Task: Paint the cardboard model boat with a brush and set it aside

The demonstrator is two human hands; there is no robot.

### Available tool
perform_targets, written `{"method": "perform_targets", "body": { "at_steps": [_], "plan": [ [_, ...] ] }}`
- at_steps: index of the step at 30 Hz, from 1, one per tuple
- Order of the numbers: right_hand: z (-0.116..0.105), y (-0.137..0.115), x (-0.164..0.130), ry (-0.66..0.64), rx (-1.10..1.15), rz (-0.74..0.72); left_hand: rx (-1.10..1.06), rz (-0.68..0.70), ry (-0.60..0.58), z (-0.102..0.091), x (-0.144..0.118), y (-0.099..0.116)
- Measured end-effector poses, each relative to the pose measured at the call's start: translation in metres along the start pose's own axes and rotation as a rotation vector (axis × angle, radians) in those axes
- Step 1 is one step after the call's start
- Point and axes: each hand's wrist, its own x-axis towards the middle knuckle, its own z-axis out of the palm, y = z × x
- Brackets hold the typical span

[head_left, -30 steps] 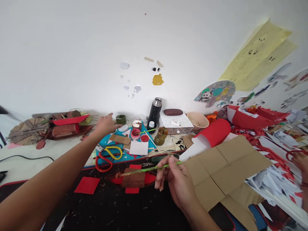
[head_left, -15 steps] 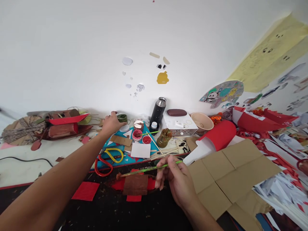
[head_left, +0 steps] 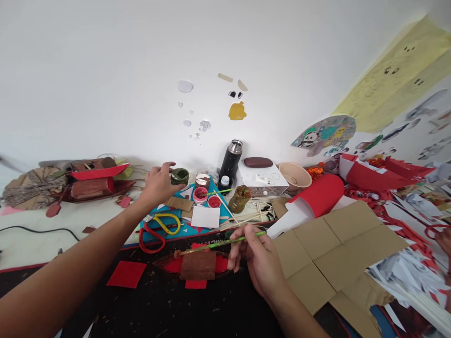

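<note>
Nearest the camera, the right hand [head_left: 259, 260] is closed in a pinch around a green-handled paintbrush [head_left: 218, 244], thumb and fingers gripping its rear part. The brush lies almost level, its paint-caked tip pointing left and hovering just over the upper left corner of a brown-painted piece [head_left: 197, 265], which lies on red paper shapes on the black mat [head_left: 158, 305] covering the front of the desk. A loose red square [head_left: 127, 274] sits on the mat to the left. To the right of the hand a large creased sheet of brown cardboard [head_left: 338, 249] spreads out, and a rolled red paper tube [head_left: 313, 199] lies behind it.

Farther back, red-handled scissors [head_left: 152, 238] and yellow-handled scissors [head_left: 168, 222] rest on a teal sheet, near a white square of paper [head_left: 206, 217]. Beyond them stand two open pots of red paint [head_left: 207, 197] and a paint-smeared jar [head_left: 238, 199].

The left arm stretches across the desk, and the left hand [head_left: 157, 184] is closed around a small green paint pot [head_left: 180, 176], thumb and fingers wrapping its side; whether the pot touches the desk cannot be told.

At the wall stand a black flask [head_left: 230, 160], a white box [head_left: 261, 178] and a beige bowl [head_left: 294, 174]. A brown and red cardboard model [head_left: 93, 180] lies far left.
</note>
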Motion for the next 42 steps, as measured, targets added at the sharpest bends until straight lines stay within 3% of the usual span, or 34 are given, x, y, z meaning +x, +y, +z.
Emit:
{"method": "perform_targets", "body": {
  "at_steps": [6,11,16,22,28,34,42],
  "plan": [
    [0.007,0.004,-0.001,-0.032,0.017,0.015,0.043,0.025,-0.063,0.008,-0.04,-0.013],
    [0.013,0.0,0.004,-0.039,-0.028,-0.006,0.06,0.035,-0.083,0.016,-0.047,-0.017],
    [0.021,-0.017,0.028,0.0,-0.165,-0.111,0.073,0.055,-0.099,0.019,-0.046,-0.022],
    [0.047,-0.027,0.073,0.012,-0.44,-0.322,0.102,0.087,-0.094,0.021,-0.04,-0.026],
    [0.072,-0.024,0.116,-0.076,-1.096,-0.468,0.123,0.165,-0.051,0.022,-0.044,-0.027],
    [0.087,-0.016,0.137,-0.113,-1.266,-0.447,0.134,0.229,-0.001,0.02,-0.052,-0.028],
    [0.094,-0.008,0.141,-0.151,-1.449,-0.437,0.146,0.294,0.038,0.018,-0.059,-0.025]
  ]
}}
